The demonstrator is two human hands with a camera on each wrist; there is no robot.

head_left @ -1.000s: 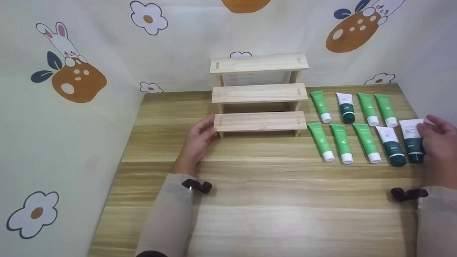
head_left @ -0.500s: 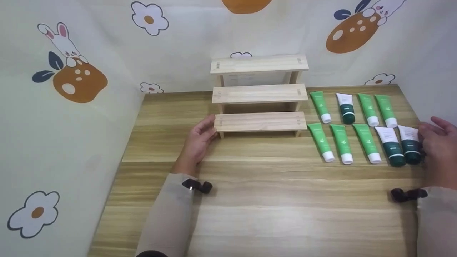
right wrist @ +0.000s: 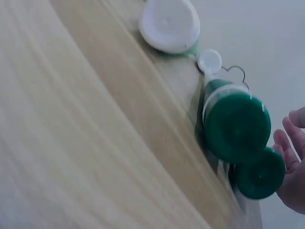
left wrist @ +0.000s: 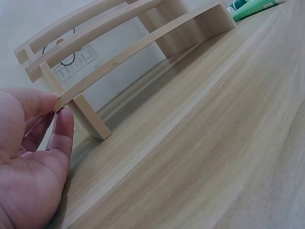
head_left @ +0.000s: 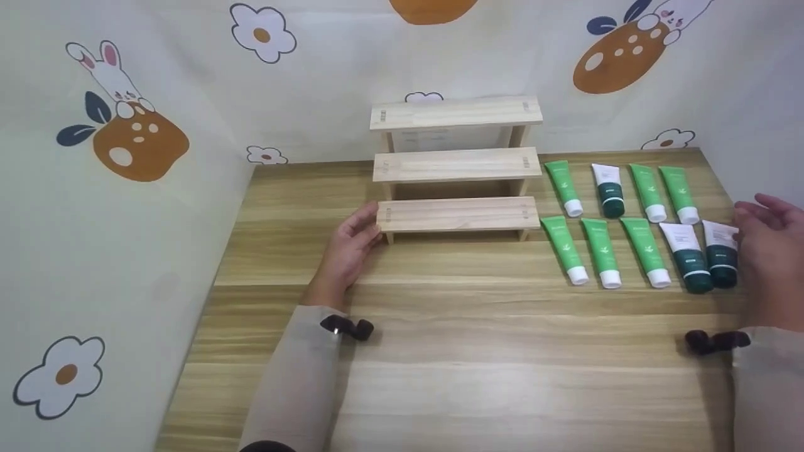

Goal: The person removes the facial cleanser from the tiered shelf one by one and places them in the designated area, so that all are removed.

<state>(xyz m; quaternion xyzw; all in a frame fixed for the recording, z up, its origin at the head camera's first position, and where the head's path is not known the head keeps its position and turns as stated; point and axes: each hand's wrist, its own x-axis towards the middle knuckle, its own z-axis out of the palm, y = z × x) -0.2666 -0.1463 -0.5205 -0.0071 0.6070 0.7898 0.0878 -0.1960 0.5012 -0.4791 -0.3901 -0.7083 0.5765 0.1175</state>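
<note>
A three-tier wooden step rack (head_left: 457,215) stands against the back wall. My left hand (head_left: 347,248) pinches the left end of its lowest step between thumb and fingers, seen close up in the left wrist view. Far to the right, my right hand (head_left: 774,251) hovers beside a white and dark green squeeze tube (head_left: 722,267) lying at the end of the front row. Its fingers (right wrist: 281,138) are loosely bent and hold nothing. Against that tube's left side lies a matching squeeze tube (head_left: 691,270), their green caps nearly side by side in the right wrist view.
Several light green squeeze tubes (head_left: 601,251) with white caps lie in two rows right of the rack. Another white and dark green tube (head_left: 609,191) lies in the back row. Printed cloth walls (head_left: 301,94) enclose the wood-grain table (head_left: 477,351) at the back and sides.
My right hand has let go of the rightmost white and dark green squeeze tube, which settled down flat, and has moved slightly up off it. My left hand has not moved.
</note>
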